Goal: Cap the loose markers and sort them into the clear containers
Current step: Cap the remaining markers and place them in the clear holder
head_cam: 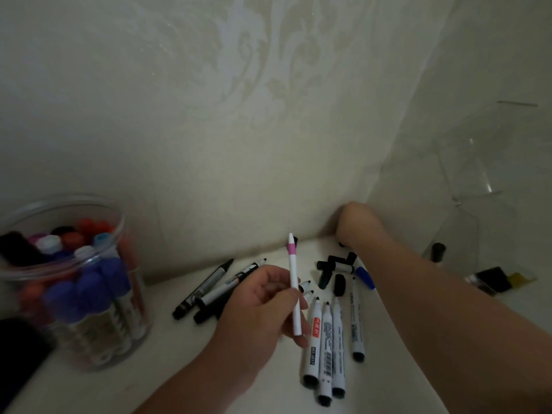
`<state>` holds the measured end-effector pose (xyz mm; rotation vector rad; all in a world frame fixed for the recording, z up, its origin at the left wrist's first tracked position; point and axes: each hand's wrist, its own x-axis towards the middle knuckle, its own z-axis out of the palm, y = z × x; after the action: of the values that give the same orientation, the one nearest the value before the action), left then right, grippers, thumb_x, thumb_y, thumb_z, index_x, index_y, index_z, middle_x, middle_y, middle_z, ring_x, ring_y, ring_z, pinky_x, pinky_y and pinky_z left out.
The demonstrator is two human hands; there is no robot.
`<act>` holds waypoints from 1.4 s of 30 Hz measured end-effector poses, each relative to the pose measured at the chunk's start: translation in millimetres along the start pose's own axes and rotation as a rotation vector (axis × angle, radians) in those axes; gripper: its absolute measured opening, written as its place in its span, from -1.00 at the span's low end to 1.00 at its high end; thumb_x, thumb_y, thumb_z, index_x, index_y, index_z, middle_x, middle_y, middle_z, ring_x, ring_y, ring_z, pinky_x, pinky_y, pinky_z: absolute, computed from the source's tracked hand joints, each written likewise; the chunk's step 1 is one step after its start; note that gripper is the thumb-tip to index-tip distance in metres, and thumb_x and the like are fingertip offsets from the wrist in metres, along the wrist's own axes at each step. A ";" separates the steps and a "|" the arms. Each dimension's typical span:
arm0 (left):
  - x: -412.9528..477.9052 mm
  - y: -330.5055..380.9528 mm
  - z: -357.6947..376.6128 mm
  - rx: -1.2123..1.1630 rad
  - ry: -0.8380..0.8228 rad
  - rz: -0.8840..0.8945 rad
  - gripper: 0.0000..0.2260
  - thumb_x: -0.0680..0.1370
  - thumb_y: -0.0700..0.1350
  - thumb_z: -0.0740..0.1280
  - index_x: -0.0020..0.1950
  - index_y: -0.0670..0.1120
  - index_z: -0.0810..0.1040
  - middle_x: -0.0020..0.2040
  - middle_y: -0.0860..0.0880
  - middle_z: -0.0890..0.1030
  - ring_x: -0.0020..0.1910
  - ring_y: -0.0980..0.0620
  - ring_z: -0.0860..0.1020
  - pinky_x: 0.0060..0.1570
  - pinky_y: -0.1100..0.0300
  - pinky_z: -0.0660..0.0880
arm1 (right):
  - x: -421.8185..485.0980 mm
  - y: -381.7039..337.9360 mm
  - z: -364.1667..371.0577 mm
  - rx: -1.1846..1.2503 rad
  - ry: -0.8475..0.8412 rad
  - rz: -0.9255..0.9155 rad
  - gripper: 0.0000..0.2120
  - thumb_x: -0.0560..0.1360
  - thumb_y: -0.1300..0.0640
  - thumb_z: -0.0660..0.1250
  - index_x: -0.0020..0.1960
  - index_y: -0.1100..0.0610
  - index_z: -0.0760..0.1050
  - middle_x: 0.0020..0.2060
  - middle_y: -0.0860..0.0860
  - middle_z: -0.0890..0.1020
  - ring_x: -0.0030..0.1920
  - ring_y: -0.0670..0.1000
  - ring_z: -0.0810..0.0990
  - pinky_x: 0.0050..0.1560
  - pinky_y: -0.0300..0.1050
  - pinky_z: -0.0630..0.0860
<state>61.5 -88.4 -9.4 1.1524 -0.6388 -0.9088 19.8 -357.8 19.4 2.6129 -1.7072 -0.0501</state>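
At the left, a clear jar (pixel 59 279) stood packed with capped markers (pixel 89 282). The left hand (pixel 263 303) pinched a slim white pen (pixel 294 291), pink-banded, upright over the desk (pixel 167 354). Uncapped markers (pixel 325 348) and black caps (pixel 334 264) lay loose, so most work was left. The right hand (pixel 358 225) reached into the corner, its fingers hidden.

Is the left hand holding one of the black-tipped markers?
No, the left hand pinches a thin white pen with a pink band, held above the markers lying on the table.
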 end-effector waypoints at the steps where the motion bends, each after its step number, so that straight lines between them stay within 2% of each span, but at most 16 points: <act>1: -0.2 -0.2 0.3 0.015 0.004 -0.002 -0.89 0.58 -0.39 0.27 -0.05 -0.24 0.56 -0.24 -0.17 0.62 -0.37 -0.17 0.55 -0.37 0.05 0.55 | -1.4 0.3 0.6 0.035 0.014 0.009 -0.74 0.52 0.28 0.33 0.20 0.26 0.54 0.20 0.20 0.60 0.22 0.18 0.58 0.15 -0.03 0.52; 4: -0.8 0.7 -0.2 0.021 0.015 -0.003 -0.88 0.57 -0.39 0.28 -0.05 -0.22 0.57 -0.25 -0.17 0.62 -0.37 -0.15 0.55 -0.35 0.05 0.55 | -7.8 1.9 -7.5 0.208 0.127 0.001 -0.83 0.50 0.27 0.30 0.06 0.26 0.58 0.07 0.21 0.64 0.09 0.21 0.63 0.06 0.00 0.56; 6: -1.0 1.9 -0.6 0.041 0.010 0.020 -0.86 0.56 -0.38 0.30 -0.09 -0.18 0.58 -0.29 -0.18 0.60 -0.38 -0.13 0.55 -0.34 0.07 0.56 | -18.6 1.9 -20.3 0.376 0.297 -0.057 -0.77 0.53 0.25 0.24 0.10 0.23 0.61 0.11 0.21 0.60 0.02 0.22 0.62 0.09 -0.03 0.56; 8: -1.6 2.8 -0.1 0.045 0.003 0.037 -0.90 0.56 -0.36 0.30 -0.07 -0.20 0.56 -0.33 -0.20 0.58 -0.39 -0.14 0.54 -0.37 0.16 0.55 | -46.7 -0.3 -34.3 0.564 0.467 -0.162 -0.76 0.59 0.21 0.23 0.18 0.18 0.60 0.17 0.16 0.52 -0.02 0.12 0.59 0.09 -0.20 0.44; 9: -1.6 2.5 0.3 0.037 0.008 0.038 -0.91 0.57 -0.35 0.31 -0.08 -0.21 0.55 -0.34 -0.22 0.56 -0.39 -0.15 0.52 -0.41 0.21 0.53 | -66.0 -1.7 -40.1 0.657 0.493 -0.220 -0.79 0.61 0.16 0.25 0.16 0.14 0.61 0.13 0.11 0.54 -0.06 0.04 0.58 0.05 -0.26 0.41; 11: -0.2 0.5 0.9 0.018 0.034 0.037 -0.86 0.57 -0.32 0.32 -0.14 -0.14 0.57 -0.38 -0.21 0.52 -0.43 -0.12 0.47 -0.46 0.22 0.46 | -104.7 0.8 -43.5 0.877 0.377 -0.279 -0.85 0.62 0.04 0.29 0.03 0.05 0.62 -0.11 -0.03 0.63 -0.19 -0.07 0.58 -0.09 -0.19 0.48; 13: -0.4 -0.7 2.4 -0.004 0.056 0.046 -0.84 0.55 -0.26 0.36 -0.21 -0.06 0.60 -0.44 -0.17 0.43 -0.48 -0.05 0.36 -0.47 0.13 0.36 | -136.5 11.1 -38.8 1.055 0.195 -0.292 -0.80 0.61 -0.03 0.28 -0.07 0.02 0.62 -0.41 -0.10 0.56 -0.42 -0.10 0.49 -0.32 -0.13 0.43; 14: -0.1 -0.6 3.4 -0.034 0.061 0.049 -0.89 0.52 -0.20 0.39 -0.21 -0.06 0.60 -0.46 -0.13 0.37 -0.50 -0.02 0.30 -0.46 0.13 0.28 | -145.8 19.1 -33.8 1.103 0.130 -0.293 -0.77 0.61 -0.05 0.27 -0.08 0.03 0.63 -0.48 -0.09 0.49 -0.48 -0.09 0.41 -0.38 -0.13 0.37; 17: -1.6 1.3 5.5 -0.118 0.082 0.065 -0.89 0.41 -0.06 0.39 -0.21 -0.09 0.61 -0.49 -0.01 0.29 -0.53 0.06 0.17 -0.47 0.17 0.10 | -160.5 40.8 -9.6 1.259 0.000 -0.287 -0.73 0.63 0.01 0.23 -0.10 0.06 0.65 -0.51 -0.04 0.38 -0.49 -0.04 0.30 -0.45 -0.16 0.27; 21: -2.0 -0.6 7.0 -0.048 0.105 0.095 -0.89 0.37 -0.05 0.43 -0.22 -0.07 0.66 -0.53 0.05 0.33 -0.57 0.08 0.19 -0.46 0.21 0.09 | -169.0 45.0 10.9 1.731 -0.239 -0.253 -0.86 0.51 0.21 0.30 -0.05 0.13 0.64 -0.41 0.14 0.40 -0.43 0.05 0.32 -0.43 -0.12 0.27; 24: -2.0 -4.8 6.0 0.032 0.119 0.093 -0.82 0.34 -0.01 0.60 -0.18 -0.05 0.69 -0.53 0.01 0.31 -0.55 0.05 0.19 -0.42 0.15 0.09 | -164.1 51.8 10.1 1.951 -0.295 -0.294 -0.82 0.42 0.28 0.31 -0.05 0.23 0.66 -0.38 0.14 0.38 -0.41 0.05 0.34 -0.43 -0.14 0.31; 27: -2.1 -6.8 3.9 0.093 0.134 0.115 -0.68 0.24 0.15 0.49 -0.15 -0.03 0.71 -0.53 -0.01 0.31 -0.53 0.02 0.22 -0.41 0.14 0.13 | -156.0 58.4 9.4 2.040 -0.372 -0.402 -0.76 0.32 0.25 0.42 -0.03 0.28 0.68 -0.35 0.14 0.35 -0.38 0.06 0.30 -0.40 -0.14 0.33; 30: -3.0 -7.2 2.8 0.168 0.102 0.135 -0.64 0.25 0.17 0.47 -0.11 -0.04 0.72 -0.52 -0.03 0.33 -0.51 0.00 0.23 -0.42 0.16 0.16 | -150.6 62.2 16.3 2.070 -0.446 -0.508 -0.69 0.29 0.21 0.55 -0.01 0.28 0.61 -0.40 0.13 0.33 -0.39 0.09 0.18 -0.41 -0.13 0.29; 35: -3.2 -6.6 1.2 0.249 0.064 0.159 -0.63 0.21 0.21 0.51 -0.14 0.00 0.73 -0.50 -0.07 0.39 -0.51 -0.02 0.27 -0.47 0.23 0.21 | -151.4 63.3 21.4 2.019 -0.418 -0.594 -0.75 0.35 0.17 0.56 -0.05 0.26 0.61 -0.41 0.10 0.47 -0.44 0.01 0.38 -0.40 -0.16 0.38; 38: -4.5 -5.7 0.0 0.278 0.043 0.177 -0.47 0.10 0.34 0.56 -0.14 0.00 0.72 -0.52 -0.03 0.42 -0.54 0.02 0.29 -0.51 0.25 0.23 | -152.8 63.0 22.5 1.965 -0.367 -0.601 -0.77 0.37 0.12 0.54 -0.05 0.22 0.63 -0.42 0.08 0.48 -0.44 0.01 0.39 -0.39 -0.15 0.34; 42: -6.1 -3.2 2.5 0.278 0.030 0.150 -0.68 0.21 0.18 0.48 -0.17 0.01 0.72 -0.53 -0.03 0.44 -0.56 0.10 0.31 -0.53 0.30 0.24 | -153.3 62.3 25.2 1.853 -0.354 -0.600 -0.70 0.36 0.03 0.57 -0.03 0.19 0.65 -0.40 0.09 0.49 -0.43 0.04 0.40 -0.37 0.03 0.16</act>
<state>55.6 -84.8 -11.6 1.3431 -0.8340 -0.6881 -99.7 -242.4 -1.2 4.2673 -0.7233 2.0618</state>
